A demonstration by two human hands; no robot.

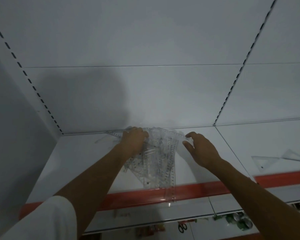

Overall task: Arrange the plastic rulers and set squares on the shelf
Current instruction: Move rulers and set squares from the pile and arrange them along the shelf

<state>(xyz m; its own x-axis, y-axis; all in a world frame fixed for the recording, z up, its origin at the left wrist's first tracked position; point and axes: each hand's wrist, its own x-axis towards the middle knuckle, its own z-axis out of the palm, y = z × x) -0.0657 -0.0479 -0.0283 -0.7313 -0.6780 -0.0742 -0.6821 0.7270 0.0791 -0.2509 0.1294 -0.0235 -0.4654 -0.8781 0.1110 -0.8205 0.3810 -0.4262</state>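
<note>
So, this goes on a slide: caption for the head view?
Both hands gather a pile of clear rulers and set squares on a white shelf.

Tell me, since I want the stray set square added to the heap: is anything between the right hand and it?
Nothing visible. Bare white shelf separates the right hand from the set square, lying flat further right.

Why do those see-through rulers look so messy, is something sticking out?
Yes. The clear rulers and set squares lie in a jumbled heap, crossing at all angles. One long ruler pokes out past the shelf's red front edge. The left hand and right hand are on the heap.
</note>
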